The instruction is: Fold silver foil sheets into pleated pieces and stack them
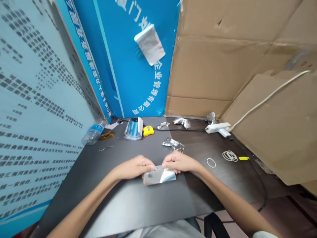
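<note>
**Two hands closed on a foil packet at the worktop's near edge**

The left hand [133,167] and the right hand [179,162] meet over a flat, rectangular foil packet [159,177], which lies tilted on the dark worktop [123,206] close to the person's body. It has a dull grey face, with a bright, creased flap curling up at its right end. The fingers [147,162] of both hands are closed and curl over the packet's far edge, gripping it from either side. The fingertips themselves are mostly hidden.

Taking the packet as the clock's centre, with 12 o'clock pointing away from the person, crumpled foil scraps [173,144] lie nearest, at about 12 to 1 o'clock, with more [182,122] farther out. At 11 o'clock stand a yellow tape measure [148,131] and a clear, foil-backed cup [133,129]. A plastic water bottle [94,134] lies on its side at 10 o'clock. A white power strip [215,127] sits at 1 o'clock, and a bundle of rubber bands [229,156] lies at 2 o'clock, just beyond a single loose band [211,162]. Cardboard sheets [205,62] line the wall at the far right, beside a blue printed board [123,66].
</note>
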Available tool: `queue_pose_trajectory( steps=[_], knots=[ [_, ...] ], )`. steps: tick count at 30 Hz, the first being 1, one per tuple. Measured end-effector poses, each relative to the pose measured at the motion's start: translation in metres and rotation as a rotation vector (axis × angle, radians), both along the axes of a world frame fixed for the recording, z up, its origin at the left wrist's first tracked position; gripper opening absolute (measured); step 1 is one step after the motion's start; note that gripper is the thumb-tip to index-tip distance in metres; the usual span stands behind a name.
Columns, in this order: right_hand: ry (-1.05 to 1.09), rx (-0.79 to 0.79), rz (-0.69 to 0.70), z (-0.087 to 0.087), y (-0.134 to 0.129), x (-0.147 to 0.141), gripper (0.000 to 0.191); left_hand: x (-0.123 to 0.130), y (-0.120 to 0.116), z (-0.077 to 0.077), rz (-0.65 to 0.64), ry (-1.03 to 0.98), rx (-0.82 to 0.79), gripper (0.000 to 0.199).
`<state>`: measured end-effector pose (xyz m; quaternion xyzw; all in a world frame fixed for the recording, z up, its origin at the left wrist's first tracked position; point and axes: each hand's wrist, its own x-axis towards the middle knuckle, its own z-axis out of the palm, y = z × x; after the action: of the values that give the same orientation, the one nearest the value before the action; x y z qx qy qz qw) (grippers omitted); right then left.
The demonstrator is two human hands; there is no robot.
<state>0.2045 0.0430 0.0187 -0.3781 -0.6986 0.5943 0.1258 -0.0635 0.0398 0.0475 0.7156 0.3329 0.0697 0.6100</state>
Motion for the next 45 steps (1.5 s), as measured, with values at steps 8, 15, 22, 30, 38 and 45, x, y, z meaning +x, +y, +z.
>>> queue_pose_trajectory(
  steps=[8,15,22,30,38,45],
  knots=[
    [-0.018,0.375,-0.058,0.016,0.016,-0.002,0.059,-0.001,0.012,0.007,0.030,-0.097,-0.039,0.050],
    [0.070,0.253,-0.130,0.017,0.031,0.000,0.052,0.000,0.024,-0.003,0.092,-0.190,-0.081,0.059],
    [0.319,0.181,-0.431,-0.008,0.047,0.000,0.040,0.019,0.039,-0.027,0.303,-0.266,0.012,0.064],
    [0.312,0.208,-0.452,-0.011,0.031,-0.003,0.042,0.043,0.019,-0.043,0.348,-0.258,0.228,0.049],
    [0.468,-0.013,-0.521,-0.013,0.007,-0.018,0.042,0.050,-0.001,-0.055,0.673,-0.333,0.240,0.048],
    [0.642,-0.097,-0.469,-0.013,0.000,-0.022,0.042,0.054,-0.010,-0.058,0.788,-0.423,0.113,0.047]
  ],
)
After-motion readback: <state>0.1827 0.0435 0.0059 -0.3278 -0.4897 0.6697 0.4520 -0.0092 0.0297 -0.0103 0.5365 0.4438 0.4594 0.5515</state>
